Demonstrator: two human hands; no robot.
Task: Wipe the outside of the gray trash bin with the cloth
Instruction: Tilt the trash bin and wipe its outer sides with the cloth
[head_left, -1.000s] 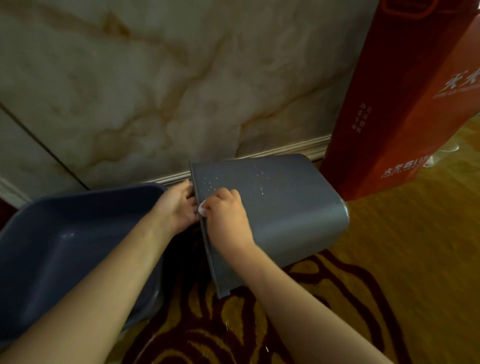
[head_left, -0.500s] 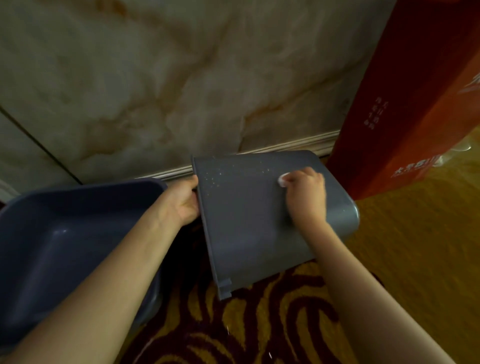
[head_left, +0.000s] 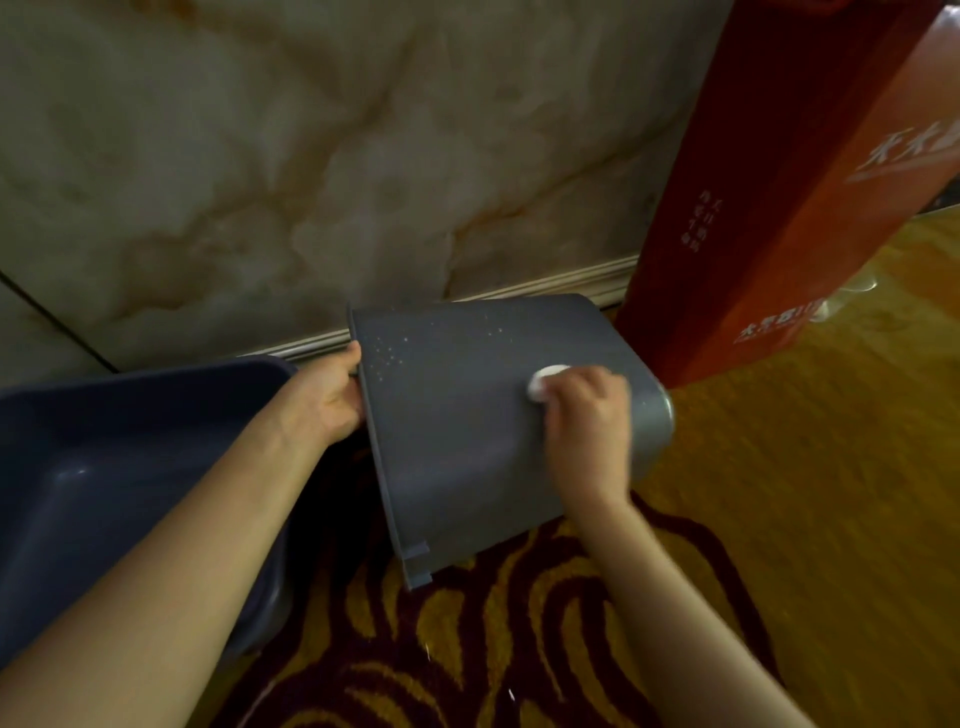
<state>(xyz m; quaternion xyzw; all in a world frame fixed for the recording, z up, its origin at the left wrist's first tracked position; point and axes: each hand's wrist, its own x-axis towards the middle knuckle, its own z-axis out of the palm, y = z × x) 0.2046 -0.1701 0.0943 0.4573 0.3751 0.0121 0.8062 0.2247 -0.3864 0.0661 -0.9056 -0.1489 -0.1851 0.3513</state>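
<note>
Bin: gray trash bin (head_left: 467, 415) on its side on the carpet (head_left: 779, 519).
Left hand (head_left: 332, 400): grips the bin's rim.
Right hand (head_left: 587, 410): presses the bunched white cloth (head_left: 543, 382) against the bin's side.

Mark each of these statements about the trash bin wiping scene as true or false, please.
1. The gray trash bin stands upright. False: it lies tipped on its side.
2. The right hand presses a white cloth on the bin's outside. True.
3. The left hand grips the bin's rim. True.
4. The red box lies flat on the carpet. False: it stands upright against the wall.
</note>
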